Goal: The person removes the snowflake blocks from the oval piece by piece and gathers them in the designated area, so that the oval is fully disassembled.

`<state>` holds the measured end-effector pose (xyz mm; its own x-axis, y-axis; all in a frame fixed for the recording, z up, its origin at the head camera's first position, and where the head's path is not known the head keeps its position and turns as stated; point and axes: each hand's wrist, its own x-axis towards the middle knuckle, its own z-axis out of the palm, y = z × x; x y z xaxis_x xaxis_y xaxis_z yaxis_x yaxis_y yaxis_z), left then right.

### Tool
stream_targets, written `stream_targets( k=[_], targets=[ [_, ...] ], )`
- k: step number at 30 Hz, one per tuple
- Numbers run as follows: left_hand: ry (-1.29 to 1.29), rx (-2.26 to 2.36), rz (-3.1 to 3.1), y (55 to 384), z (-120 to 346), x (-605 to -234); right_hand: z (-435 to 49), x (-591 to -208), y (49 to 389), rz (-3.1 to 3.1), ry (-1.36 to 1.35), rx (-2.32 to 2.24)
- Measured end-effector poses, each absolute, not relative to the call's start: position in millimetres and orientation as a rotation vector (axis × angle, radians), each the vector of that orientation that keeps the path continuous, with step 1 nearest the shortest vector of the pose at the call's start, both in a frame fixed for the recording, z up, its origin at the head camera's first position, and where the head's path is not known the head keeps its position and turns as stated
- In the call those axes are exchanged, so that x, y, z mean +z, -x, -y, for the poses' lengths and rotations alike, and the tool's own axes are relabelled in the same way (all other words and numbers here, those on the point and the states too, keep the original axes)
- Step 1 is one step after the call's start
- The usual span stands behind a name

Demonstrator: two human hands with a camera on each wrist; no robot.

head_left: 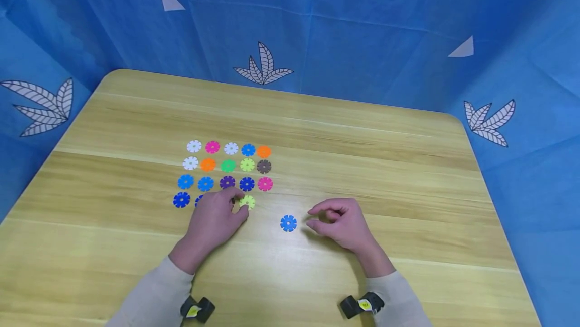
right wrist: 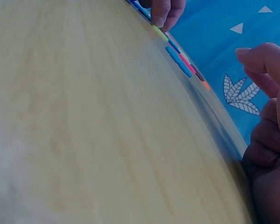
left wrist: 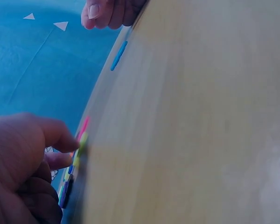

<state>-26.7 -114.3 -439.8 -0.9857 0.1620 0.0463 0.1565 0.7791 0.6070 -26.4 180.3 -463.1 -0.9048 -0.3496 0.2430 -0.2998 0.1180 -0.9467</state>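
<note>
My left hand (head_left: 216,219) reaches over the front row of notched plastic snowflake discs. Its thumb and index finger pinch a yellow-green disc (head_left: 247,202) by the edge, low at the tabletop; the left wrist view shows the fingertips at this disc (left wrist: 83,141). The hand partly covers the discs just left of it. A light blue disc (head_left: 288,223) lies alone between the hands. Right of this disc, my right hand (head_left: 342,224) hovers with thumb and index finger apart and nothing between them; its other fingers curl inward, as the right wrist view shows (right wrist: 270,112).
Several more discs stand in rows, including a pink disc (head_left: 265,184), a dark blue disc (head_left: 182,199) and an orange disc (head_left: 264,151). They lie on a wooden table (head_left: 385,166) with rounded corners. Blue cloth (head_left: 317,30) with leaf prints hangs behind it.
</note>
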Motion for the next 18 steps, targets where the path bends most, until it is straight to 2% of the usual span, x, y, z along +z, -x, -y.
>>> stream_targets(
  k=[6,18],
  targets=[
    [-0.281,1.053,-2.964,24.6,110.8,-437.7,-181.3,-462.9,26.4,-2.305,0.652,-1.965],
    [-0.545,1.103,-2.786,13.5,74.9,-433.2,-182.5,-465.7,28.5,-2.294,0.630,-1.999]
  ],
)
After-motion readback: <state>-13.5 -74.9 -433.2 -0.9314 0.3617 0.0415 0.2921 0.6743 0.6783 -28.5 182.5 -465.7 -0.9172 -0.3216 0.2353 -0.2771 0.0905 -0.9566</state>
